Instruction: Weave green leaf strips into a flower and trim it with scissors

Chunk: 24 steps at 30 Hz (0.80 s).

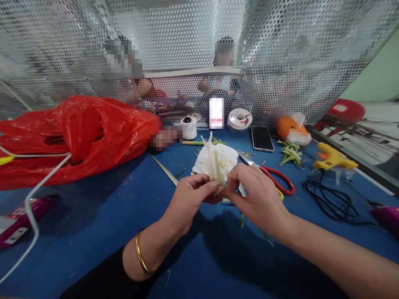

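Note:
Near the middle of the table, my left hand pinches a bundle of pale, husk-like leaf strips between thumb and fingers. The strips stand roughly upright, their loose ends pointing away from me. My right hand is closed at the lower right side of the same bundle, its thumb and index finger pressed against it. My fingers hide the bundle's base. Behind it lies a white sheet with small pale scraps on it. Scissors with red handles lie just beyond my right hand, partly covered by it.
A red plastic bag fills the back left. Along the back stand a thread spool, a lit phone and a ribbon roll. At right lie a dark phone, an orange tissue pack, leaf scraps and a yellow glue gun.

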Each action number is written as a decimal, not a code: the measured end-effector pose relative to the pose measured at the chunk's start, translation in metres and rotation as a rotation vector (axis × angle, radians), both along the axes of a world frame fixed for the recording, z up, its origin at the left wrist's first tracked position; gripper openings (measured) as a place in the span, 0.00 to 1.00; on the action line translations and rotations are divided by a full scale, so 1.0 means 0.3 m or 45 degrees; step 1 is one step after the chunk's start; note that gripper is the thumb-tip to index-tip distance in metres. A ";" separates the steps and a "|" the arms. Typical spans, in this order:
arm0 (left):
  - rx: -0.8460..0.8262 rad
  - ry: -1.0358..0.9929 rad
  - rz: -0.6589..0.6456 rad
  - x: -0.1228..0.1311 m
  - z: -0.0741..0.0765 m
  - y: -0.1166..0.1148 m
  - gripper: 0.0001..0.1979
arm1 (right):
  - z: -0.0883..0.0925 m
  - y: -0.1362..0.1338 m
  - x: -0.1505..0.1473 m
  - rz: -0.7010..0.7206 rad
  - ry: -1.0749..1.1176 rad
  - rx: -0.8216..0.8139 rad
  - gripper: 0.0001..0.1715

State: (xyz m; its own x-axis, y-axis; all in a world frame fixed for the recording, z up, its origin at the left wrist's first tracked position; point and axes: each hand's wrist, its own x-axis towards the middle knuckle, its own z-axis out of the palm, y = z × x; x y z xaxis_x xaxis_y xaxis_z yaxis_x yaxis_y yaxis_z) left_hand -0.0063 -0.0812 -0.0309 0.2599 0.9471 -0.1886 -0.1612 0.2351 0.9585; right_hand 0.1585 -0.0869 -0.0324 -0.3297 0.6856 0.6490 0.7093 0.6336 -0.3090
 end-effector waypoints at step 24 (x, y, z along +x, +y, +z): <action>-0.172 -0.089 0.047 -0.008 -0.013 0.013 0.08 | -0.025 0.029 0.021 0.280 -0.122 0.532 0.07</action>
